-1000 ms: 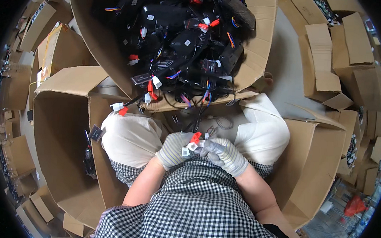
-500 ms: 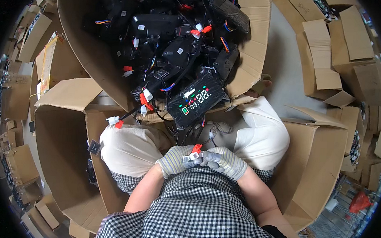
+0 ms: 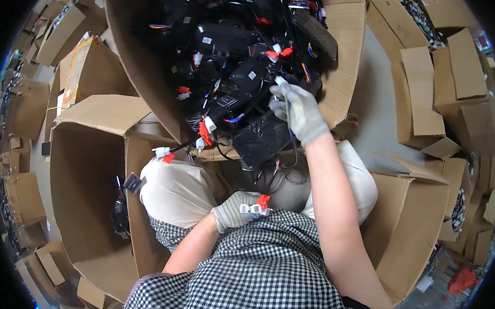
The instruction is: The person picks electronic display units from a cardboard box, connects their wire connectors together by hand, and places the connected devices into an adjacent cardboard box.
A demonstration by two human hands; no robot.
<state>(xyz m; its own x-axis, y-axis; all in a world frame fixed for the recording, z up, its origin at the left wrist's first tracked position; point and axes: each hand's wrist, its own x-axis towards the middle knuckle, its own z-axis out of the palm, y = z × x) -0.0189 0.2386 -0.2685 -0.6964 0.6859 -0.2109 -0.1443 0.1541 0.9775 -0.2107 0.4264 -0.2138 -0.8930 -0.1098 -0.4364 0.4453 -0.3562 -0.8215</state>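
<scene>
My left hand (image 3: 236, 211), in a striped knit glove, is closed near my lap around white and red plug connectors (image 3: 254, 208). My gloved right hand (image 3: 301, 111) reaches over the near right part of the big carton. Its fingers pinch a white connector (image 3: 280, 81) with a thin wire running along the palm. Just left of that hand, a dark display unit (image 3: 262, 139) wrapped in film lies at the carton's near edge, its face unlit. Cables (image 3: 282, 177) hang below it between my knees.
The big carton (image 3: 342, 64) holds a heap of black units with coloured wires and red and white connectors. An open carton (image 3: 83, 190) stands left with a black cabled unit (image 3: 120, 215) in it; another carton (image 3: 394, 229) stands right. More cartons line both sides.
My right hand has left my left hand and moved up and forward over the big carton with a white connector. The display unit, lit before, is now dark. The view has shifted slightly.
</scene>
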